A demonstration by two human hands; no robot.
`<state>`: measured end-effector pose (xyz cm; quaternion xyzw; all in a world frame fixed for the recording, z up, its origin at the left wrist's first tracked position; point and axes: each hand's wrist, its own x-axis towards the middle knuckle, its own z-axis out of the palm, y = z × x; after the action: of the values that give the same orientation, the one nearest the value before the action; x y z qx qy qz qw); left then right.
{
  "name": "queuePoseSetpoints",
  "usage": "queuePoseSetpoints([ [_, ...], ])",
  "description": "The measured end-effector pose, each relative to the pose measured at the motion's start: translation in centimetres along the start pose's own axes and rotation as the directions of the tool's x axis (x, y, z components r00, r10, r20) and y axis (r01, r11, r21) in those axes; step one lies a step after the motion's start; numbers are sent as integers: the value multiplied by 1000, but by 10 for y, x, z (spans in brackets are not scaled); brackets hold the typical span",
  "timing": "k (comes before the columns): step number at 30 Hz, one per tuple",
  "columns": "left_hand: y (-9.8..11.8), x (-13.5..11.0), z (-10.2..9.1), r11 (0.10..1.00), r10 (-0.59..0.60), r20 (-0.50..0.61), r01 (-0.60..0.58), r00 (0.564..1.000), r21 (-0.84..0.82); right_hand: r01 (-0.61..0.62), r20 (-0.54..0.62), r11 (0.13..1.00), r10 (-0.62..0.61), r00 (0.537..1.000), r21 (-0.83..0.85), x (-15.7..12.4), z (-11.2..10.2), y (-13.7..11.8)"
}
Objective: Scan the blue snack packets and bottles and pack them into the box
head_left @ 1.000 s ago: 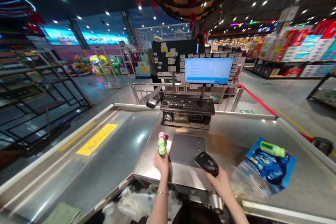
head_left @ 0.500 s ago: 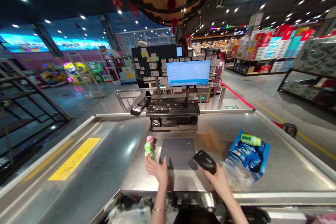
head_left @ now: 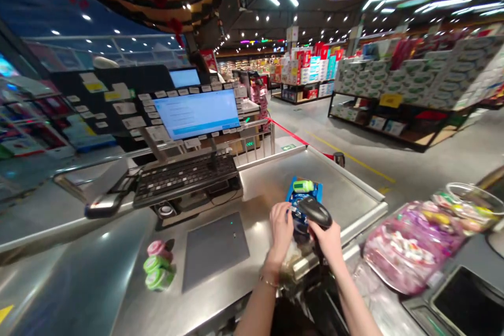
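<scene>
My right hand (head_left: 327,239) is wrapped round a black handheld barcode scanner (head_left: 315,212), held over a blue package (head_left: 294,189). At the package's left edge, my left hand (head_left: 281,226) has its fingers bent together on it; the scanner and hands hide much of the package. A small green bottle (head_left: 303,186) lies on the package's far part. Left of the flat grey pad (head_left: 214,249) set in the metal counter, small bottles stand close together: two with green caps (head_left: 159,275) and one with a pink cap (head_left: 157,249).
A keyboard (head_left: 185,176) and a monitor (head_left: 199,113) stand behind the pad, with a card terminal (head_left: 108,202) to their left. At right are a pink bag of goods (head_left: 409,249) and a dark-screened device (head_left: 472,299). A raised rim (head_left: 366,215) edges the counter.
The view has turned right. My left hand has left the small bottles and come over to the blue package. My right hand has carried the scanner right, above the package.
</scene>
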<state>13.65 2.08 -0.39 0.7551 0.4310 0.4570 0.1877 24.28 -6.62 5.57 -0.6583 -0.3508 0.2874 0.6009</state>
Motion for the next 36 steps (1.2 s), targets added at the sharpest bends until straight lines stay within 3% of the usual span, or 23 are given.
queuePoseSetpoints([
  [3,1,51,26,994,66,113,-75,991,76,5,-48,1000,-5,999,1,9,-18,-2],
  [6,-5,86,52,983,83,246,-120,966,139,26,-71,999,-23,997,30,13,-25,-2],
  [10,-11,103,72,965,110,329,-181,938,193,18,-9,999,-18,1000,41,16,-26,-1],
  [14,-8,102,73,962,95,304,-166,948,217,-15,19,999,14,1000,45,18,-27,1],
  [19,-5,85,50,987,41,161,-65,986,147,2,30,1000,-3,1000,10,17,-28,5],
  [22,-6,65,28,998,11,66,-16,998,65,42,-11,998,-43,999,-45,13,-30,5],
  [25,-7,43,4,999,-20,-26,21,999,30,75,21,984,-73,997,-161,2,-28,-1],
  [31,-11,1,-50,991,-81,-143,95,986,96,241,150,878,-195,969,-414,-32,-3,-10],
  [36,-17,-23,-87,977,-123,-201,155,972,150,326,253,808,-226,941,-491,-54,18,-6],
])
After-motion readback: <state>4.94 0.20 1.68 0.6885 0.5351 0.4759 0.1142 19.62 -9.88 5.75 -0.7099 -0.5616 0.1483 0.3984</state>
